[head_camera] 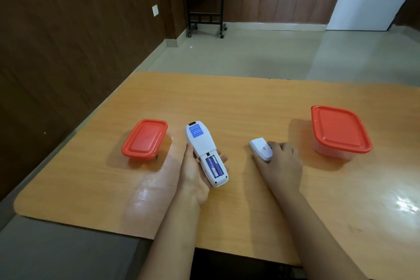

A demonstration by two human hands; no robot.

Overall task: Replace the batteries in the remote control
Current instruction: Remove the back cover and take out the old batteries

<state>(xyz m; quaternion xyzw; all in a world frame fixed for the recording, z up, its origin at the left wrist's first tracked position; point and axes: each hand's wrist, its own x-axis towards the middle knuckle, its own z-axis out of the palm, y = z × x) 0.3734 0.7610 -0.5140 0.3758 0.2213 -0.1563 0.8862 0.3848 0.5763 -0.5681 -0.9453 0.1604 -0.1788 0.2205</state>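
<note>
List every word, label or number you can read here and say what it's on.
Nothing reads clearly.
Back of the remote control, blue label: white print, too small to read.
On the battery cover, sticker: a dark mark, too blurred to read.
The batteries in the open compartment: markings blurred, unreadable.
The smaller red lid and larger red lid: no text visible.
</note>
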